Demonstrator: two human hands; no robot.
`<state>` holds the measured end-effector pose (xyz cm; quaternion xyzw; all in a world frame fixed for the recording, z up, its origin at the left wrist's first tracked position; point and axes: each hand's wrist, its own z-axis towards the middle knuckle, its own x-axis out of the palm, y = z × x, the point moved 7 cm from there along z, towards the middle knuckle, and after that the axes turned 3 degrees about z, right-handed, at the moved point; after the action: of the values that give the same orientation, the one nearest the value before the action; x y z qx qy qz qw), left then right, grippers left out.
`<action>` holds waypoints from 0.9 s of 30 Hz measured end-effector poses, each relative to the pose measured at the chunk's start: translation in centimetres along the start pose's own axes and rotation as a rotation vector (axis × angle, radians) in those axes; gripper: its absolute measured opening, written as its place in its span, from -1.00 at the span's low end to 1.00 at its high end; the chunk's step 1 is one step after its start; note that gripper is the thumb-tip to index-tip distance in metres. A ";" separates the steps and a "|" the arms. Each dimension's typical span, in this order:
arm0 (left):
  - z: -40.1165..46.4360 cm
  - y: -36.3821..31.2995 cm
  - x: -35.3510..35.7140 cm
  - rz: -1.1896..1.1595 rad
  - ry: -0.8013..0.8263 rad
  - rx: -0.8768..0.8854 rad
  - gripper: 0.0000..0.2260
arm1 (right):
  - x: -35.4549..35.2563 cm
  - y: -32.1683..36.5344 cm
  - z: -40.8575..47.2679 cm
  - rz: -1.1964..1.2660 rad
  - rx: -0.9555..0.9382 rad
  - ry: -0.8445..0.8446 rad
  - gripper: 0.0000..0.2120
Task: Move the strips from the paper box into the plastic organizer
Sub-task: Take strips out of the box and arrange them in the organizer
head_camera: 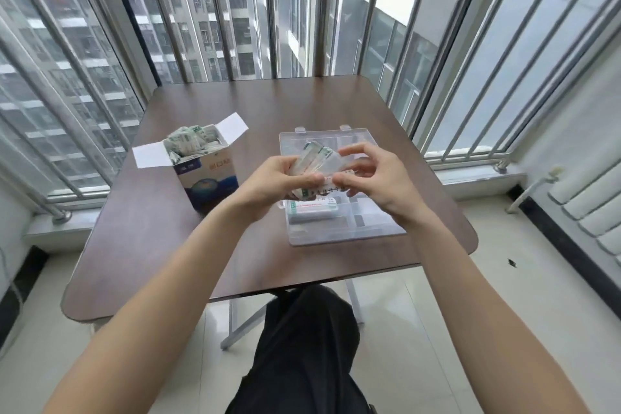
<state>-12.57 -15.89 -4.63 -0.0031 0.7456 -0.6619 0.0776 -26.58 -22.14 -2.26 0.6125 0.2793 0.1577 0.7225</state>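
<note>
Behind the brown table (141,228) runs a barred window. Both the left hand (279,183) and right hand (373,178) pinch a bundle of strips (316,161) above the organizer (336,235); more fill the box (208,185) at left. Light, floppy and slippery, they seem best held across the middle.

You sit at a dark brown table (201,245) with rounded corners, its metal legs (245,323) showing beneath the near edge. Beyond the far edge, a steel railing (322,23) with slanted bars stands in front of tall windows (208,33), and grey apartment towers (60,84) fill the glass. Daylight falls in, soft and even. The floor (420,312) is pale glossy tile. A white radiator (591,212) stands against the wall on your right.
</note>
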 end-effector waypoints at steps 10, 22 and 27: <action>-1.0 1.7 -3.2 0.069 -0.201 0.024 -0.86 | -0.9 -2.2 0.0 -0.166 0.043 0.031 -0.91; -2.4 2.6 -4.1 0.009 -0.201 0.043 -0.80 | 5.3 -1.7 -0.8 -1.035 -0.192 0.237 -0.92; -2.8 2.9 -4.0 -0.036 -0.193 0.029 -0.74 | 6.4 -1.1 -0.8 -1.269 -0.337 0.380 -0.84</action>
<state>-8.70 -12.37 -6.74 -0.0790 0.7250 -0.6703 0.1371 -22.11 -18.12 -4.72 0.1712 0.6779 -0.1504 0.6990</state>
